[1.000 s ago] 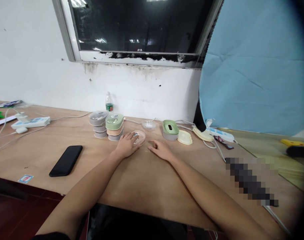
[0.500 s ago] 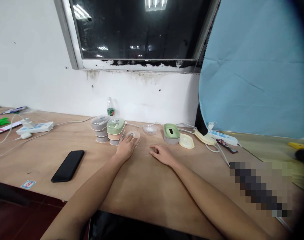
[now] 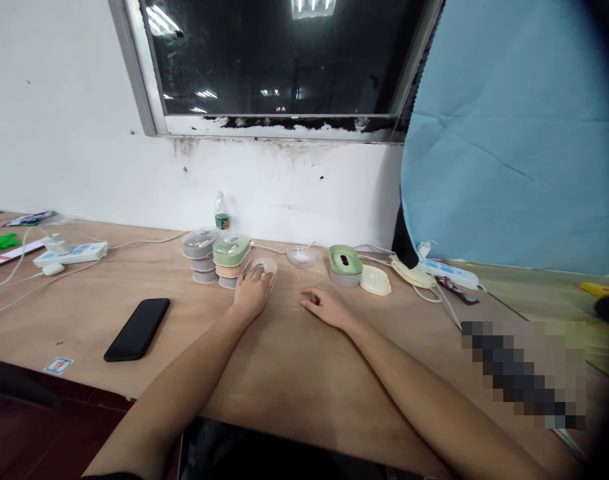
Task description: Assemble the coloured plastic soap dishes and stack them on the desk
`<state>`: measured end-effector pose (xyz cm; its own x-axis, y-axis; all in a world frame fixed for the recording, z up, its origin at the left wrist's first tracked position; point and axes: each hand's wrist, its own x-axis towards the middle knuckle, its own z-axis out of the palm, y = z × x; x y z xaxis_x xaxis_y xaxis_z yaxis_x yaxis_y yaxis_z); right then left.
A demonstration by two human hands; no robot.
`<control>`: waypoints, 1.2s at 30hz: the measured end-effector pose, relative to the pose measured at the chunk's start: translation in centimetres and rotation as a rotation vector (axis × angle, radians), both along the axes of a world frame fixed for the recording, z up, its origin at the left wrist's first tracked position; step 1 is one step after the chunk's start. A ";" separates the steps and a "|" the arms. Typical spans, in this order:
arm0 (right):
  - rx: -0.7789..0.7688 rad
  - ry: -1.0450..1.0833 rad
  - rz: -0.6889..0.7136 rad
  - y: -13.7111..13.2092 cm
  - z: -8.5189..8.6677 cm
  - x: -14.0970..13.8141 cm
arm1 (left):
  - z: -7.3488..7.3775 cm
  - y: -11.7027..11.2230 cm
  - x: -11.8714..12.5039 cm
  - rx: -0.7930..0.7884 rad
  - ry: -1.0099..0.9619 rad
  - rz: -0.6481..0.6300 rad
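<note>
Smooth plastic, matt wood
Boxes [image 3: 232, 249] and bowl [image 3: 301, 258] look like smooth plastic, the bowl glossy; the table [image 3: 284, 380] looks matt wood, the phone [image 3: 138, 330] smooth, the curtain [image 3: 509, 140] creased matt cloth.

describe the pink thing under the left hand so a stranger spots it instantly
Below the dark window, on the wooden table, stand two stacks of oval containers. Just right of the green-topped stack, the left hand rests on a pale pink piece. Unlike the stacks it lies low, and unlike the clear dish farther right it is pink.
</note>
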<state>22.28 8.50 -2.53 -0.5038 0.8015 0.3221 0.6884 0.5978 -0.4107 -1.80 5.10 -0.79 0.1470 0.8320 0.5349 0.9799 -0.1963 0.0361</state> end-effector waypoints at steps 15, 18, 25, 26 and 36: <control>0.004 -0.007 -0.012 -0.3 0.3 -0.1 | 0.2 -0.5 -0.2 -0.088 -0.024 0.077; -0.004 0.004 -0.013 -0.3 0.3 -0.1 | 0.1 -0.4 -0.4 -0.109 -0.021 0.110; 0.006 0.054 -0.047 -0.4 0.4 0.2 | -0.3 0.1 -1.4 -0.098 -0.008 0.163; 0.014 0.061 -0.071 -0.4 0.4 0.2 | -0.4 0.1 -1.5 -0.100 -0.011 0.168; 0.248 0.239 -0.271 -0.3 1.2 2.1 | -0.4 0.5 -2.7 -0.114 -0.008 0.235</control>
<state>24.37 8.24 -1.33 -0.1742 0.7781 0.6035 0.7368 0.5096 -0.4444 -4.51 5.57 -1.21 -0.0610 0.8979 0.4359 0.9977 0.0423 0.0524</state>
